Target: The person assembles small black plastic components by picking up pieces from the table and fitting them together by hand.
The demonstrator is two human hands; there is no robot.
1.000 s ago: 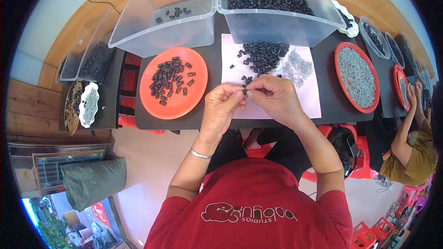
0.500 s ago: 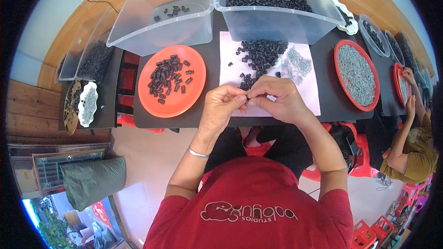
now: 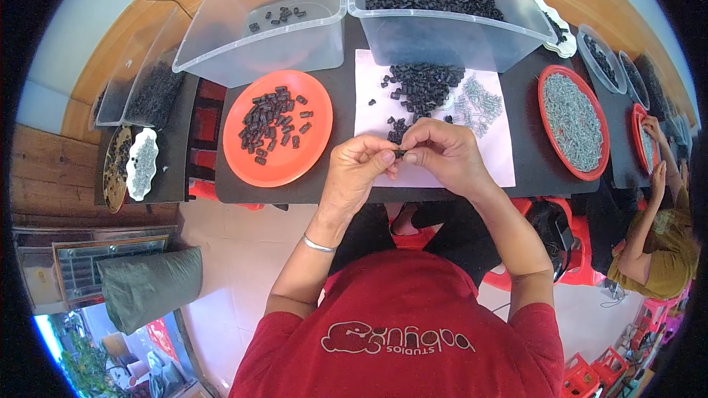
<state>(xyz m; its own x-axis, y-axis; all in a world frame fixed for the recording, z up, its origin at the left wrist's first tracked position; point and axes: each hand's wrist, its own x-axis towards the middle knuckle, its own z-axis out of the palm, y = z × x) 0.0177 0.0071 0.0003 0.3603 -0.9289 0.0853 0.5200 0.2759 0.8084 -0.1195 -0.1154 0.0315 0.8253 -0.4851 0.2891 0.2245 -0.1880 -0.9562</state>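
Above the near edge of a pale paper sheet (image 3: 487,166), my left hand (image 3: 361,164) and my right hand (image 3: 446,156) meet, fingertips pinched together. Between them is a small black plastic part (image 3: 399,153), mostly covered by the fingers. Just beyond my hands lies a pile of loose black plastic parts (image 3: 424,88). Right of that pile, thin silver screws (image 3: 478,107) are spread on the sheet. An orange-red plate (image 3: 313,144) to the left carries a heap of black parts.
Two clear plastic bins (image 3: 258,59) (image 3: 450,40) stand at the back, the right one heaped with black parts. A red tray (image 3: 543,121) full of screws sits to the right. Farther right a co-worker's hands (image 3: 655,133) are at another red tray. A green sack (image 3: 151,284) stands at lower left.
My fingertips have shifted slightly, so more of the black part shows between them. The co-worker's hands at the right have moved a little. The whole view has shifted slightly.
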